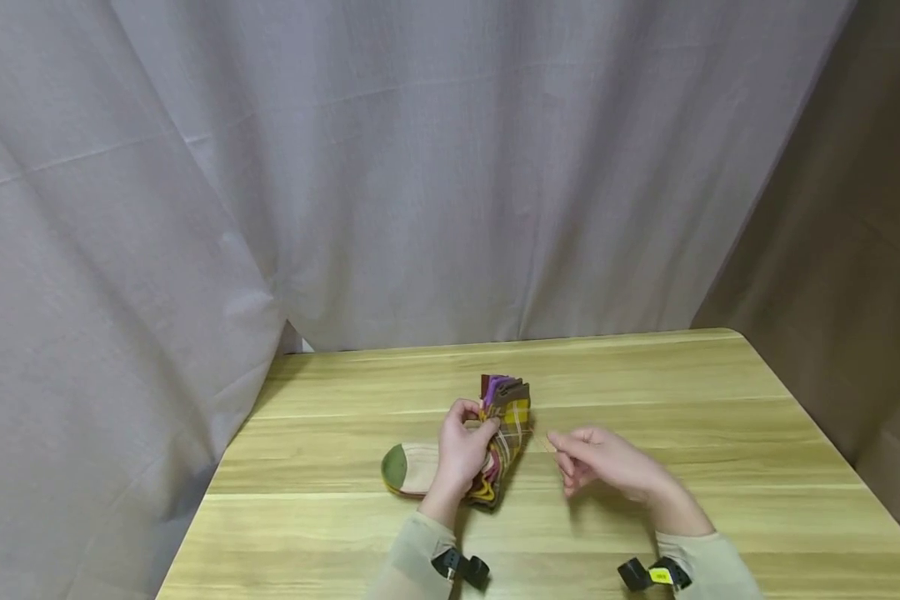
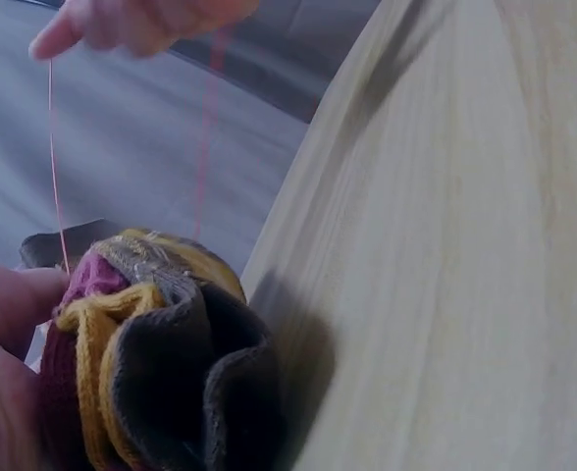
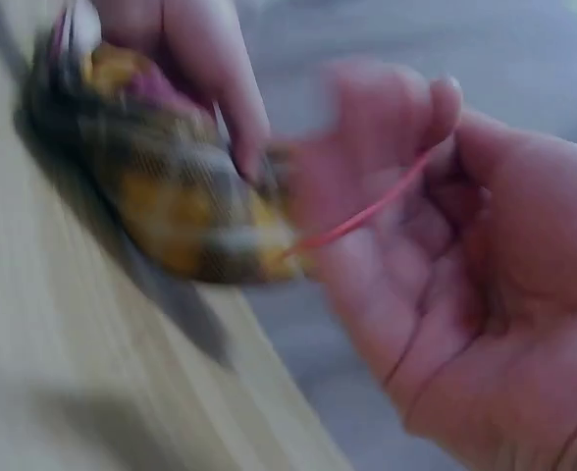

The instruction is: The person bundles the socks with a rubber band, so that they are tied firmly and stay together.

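Note:
A bundle of folded socks (image 1: 513, 429) rests on the table, with plaid, purple, yellow and brown layers showing. A cream foot with a green toe (image 1: 393, 467) sticks out to the left. My left hand (image 1: 461, 450) grips the bundle at its middle, thumb on top. To the right, my right hand (image 1: 607, 462) holds a thin red rubber band (image 3: 367, 211) with curled fingers, apart from the socks. In the left wrist view the band (image 2: 55, 157) runs taut from the right fingertips to the socks. Its course round the bundle is partly hidden.
The wooden table (image 1: 720, 400) carries the bundle and reaches back to a grey curtain (image 1: 420, 208). A darker curtain (image 1: 855, 250) hangs along the right side. Both wrists wear black straps with small devices.

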Action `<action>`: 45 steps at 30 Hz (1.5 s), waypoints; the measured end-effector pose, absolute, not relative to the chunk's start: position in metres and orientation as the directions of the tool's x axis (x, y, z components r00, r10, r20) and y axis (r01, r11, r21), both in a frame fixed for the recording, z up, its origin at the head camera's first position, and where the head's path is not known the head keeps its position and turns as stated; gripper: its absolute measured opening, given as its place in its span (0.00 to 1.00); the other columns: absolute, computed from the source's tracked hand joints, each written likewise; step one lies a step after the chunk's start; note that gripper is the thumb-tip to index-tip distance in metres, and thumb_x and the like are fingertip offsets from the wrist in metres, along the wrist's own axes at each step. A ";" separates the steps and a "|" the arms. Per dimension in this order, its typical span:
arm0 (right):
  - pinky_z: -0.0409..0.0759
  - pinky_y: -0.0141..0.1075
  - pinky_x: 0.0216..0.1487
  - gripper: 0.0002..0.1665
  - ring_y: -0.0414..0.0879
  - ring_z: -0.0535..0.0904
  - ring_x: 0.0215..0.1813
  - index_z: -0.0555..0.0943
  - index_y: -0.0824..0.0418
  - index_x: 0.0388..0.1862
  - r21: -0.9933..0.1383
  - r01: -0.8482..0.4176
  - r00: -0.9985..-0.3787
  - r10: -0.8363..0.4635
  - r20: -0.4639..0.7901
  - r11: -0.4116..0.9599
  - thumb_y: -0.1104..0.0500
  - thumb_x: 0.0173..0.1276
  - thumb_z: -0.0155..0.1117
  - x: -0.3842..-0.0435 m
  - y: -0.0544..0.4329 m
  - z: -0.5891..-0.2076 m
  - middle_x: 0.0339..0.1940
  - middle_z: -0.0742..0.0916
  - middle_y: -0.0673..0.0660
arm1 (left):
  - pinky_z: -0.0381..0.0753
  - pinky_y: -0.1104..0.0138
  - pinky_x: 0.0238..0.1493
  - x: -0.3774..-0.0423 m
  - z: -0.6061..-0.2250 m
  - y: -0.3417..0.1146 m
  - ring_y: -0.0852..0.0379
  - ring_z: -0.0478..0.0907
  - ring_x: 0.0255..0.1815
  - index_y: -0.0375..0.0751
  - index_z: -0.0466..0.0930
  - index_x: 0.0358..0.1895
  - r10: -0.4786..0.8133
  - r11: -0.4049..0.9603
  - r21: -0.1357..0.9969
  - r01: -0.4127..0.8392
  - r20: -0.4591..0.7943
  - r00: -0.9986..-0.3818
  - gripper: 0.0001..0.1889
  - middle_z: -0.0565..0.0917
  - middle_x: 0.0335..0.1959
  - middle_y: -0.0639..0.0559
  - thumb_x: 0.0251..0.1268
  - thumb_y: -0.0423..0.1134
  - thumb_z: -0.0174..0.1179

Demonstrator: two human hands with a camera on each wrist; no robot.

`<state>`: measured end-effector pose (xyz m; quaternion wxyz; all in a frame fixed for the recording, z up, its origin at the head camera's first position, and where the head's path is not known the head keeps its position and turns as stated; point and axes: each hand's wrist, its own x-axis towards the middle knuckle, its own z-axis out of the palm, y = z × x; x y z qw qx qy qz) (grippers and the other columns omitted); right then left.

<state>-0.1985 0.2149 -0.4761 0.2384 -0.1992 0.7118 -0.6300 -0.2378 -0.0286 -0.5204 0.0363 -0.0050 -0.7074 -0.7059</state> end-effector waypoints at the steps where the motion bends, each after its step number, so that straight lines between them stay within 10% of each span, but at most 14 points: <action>1: 0.88 0.42 0.43 0.25 0.43 0.85 0.30 0.81 0.62 0.37 -0.998 0.054 -0.815 -0.576 -0.068 0.041 0.51 0.91 0.46 -0.200 0.213 -0.478 0.33 0.86 0.55 | 0.81 0.69 0.22 -0.237 -0.520 -0.028 0.62 0.78 0.22 0.37 0.75 0.43 -0.046 -0.011 0.998 0.061 0.061 -0.997 0.12 0.80 0.40 0.46 0.65 0.27 0.70; 6: 0.77 0.22 0.33 0.24 0.30 0.74 0.32 0.77 0.59 0.73 -0.844 0.259 -0.815 -0.576 0.069 -0.469 0.57 0.92 0.38 -0.204 0.209 -0.487 0.58 0.82 0.53 | 0.69 0.72 0.13 -0.236 -0.516 -0.024 0.64 0.71 0.17 0.37 0.71 0.45 -0.080 -0.092 0.993 0.077 0.070 -0.994 0.11 0.76 0.43 0.47 0.69 0.26 0.66; 10: 0.80 0.20 0.43 0.26 0.33 0.83 0.43 0.68 0.68 0.79 -0.573 0.432 -0.818 -0.570 0.076 -0.697 0.60 0.92 0.36 -0.207 0.213 -0.491 0.69 0.83 0.59 | 0.67 0.72 0.11 -0.235 -0.514 -0.021 0.63 0.70 0.15 0.38 0.70 0.46 -0.104 -0.110 0.988 0.105 0.094 -0.990 0.12 0.76 0.41 0.47 0.70 0.26 0.65; 14: 0.78 0.23 0.59 0.41 0.43 0.87 0.57 0.39 0.77 0.84 -0.471 0.500 -0.832 -0.553 -0.031 -0.727 0.52 0.91 0.40 -0.207 0.213 -0.492 0.72 0.79 0.71 | 0.69 0.72 0.15 -0.233 -0.515 -0.017 0.63 0.72 0.19 0.40 0.73 0.45 -0.086 -0.015 0.980 0.199 0.197 -0.977 0.12 0.80 0.39 0.47 0.69 0.25 0.66; 21: 0.75 0.31 0.67 0.54 0.55 0.85 0.65 0.26 0.71 0.85 -0.731 0.425 -0.873 -0.454 -0.176 -0.533 0.44 0.89 0.47 -0.202 0.205 -0.486 0.85 0.39 0.79 | 0.79 0.69 0.25 -0.231 -0.517 -0.015 0.57 0.82 0.38 0.45 0.79 0.44 0.064 0.222 0.900 0.375 0.370 -0.927 0.13 0.85 0.47 0.50 0.64 0.25 0.70; 29: 0.84 0.39 0.60 0.50 0.56 0.90 0.55 0.57 0.81 0.80 -0.912 0.343 -0.918 -0.288 -0.274 -0.226 0.38 0.86 0.52 -0.202 0.204 -0.486 0.58 0.87 0.69 | 0.81 0.68 0.53 -0.227 -0.513 -0.019 0.62 0.81 0.49 0.49 0.83 0.44 0.410 0.389 0.732 0.559 0.406 -0.817 0.15 0.86 0.47 0.57 0.61 0.26 0.72; 37: 0.90 0.41 0.40 0.37 0.50 0.89 0.39 0.65 0.82 0.74 -0.972 0.210 -0.950 -0.213 -0.228 0.106 0.52 0.85 0.60 -0.203 0.207 -0.495 0.44 0.88 0.65 | 0.78 0.74 0.52 -0.222 -0.515 -0.016 0.69 0.79 0.47 0.53 0.84 0.45 0.538 0.535 0.599 0.596 0.303 -0.787 0.16 0.85 0.46 0.64 0.59 0.34 0.80; 45: 0.90 0.50 0.38 0.27 0.55 0.87 0.40 0.68 0.67 0.80 -0.961 0.172 -0.944 -0.242 -0.223 0.215 0.65 0.86 0.46 -0.199 0.217 -0.497 0.58 0.83 0.72 | 0.80 0.70 0.51 -0.221 -0.515 -0.017 0.67 0.79 0.44 0.49 0.79 0.53 0.510 0.566 0.667 0.484 0.177 -0.842 0.26 0.82 0.42 0.63 0.54 0.35 0.84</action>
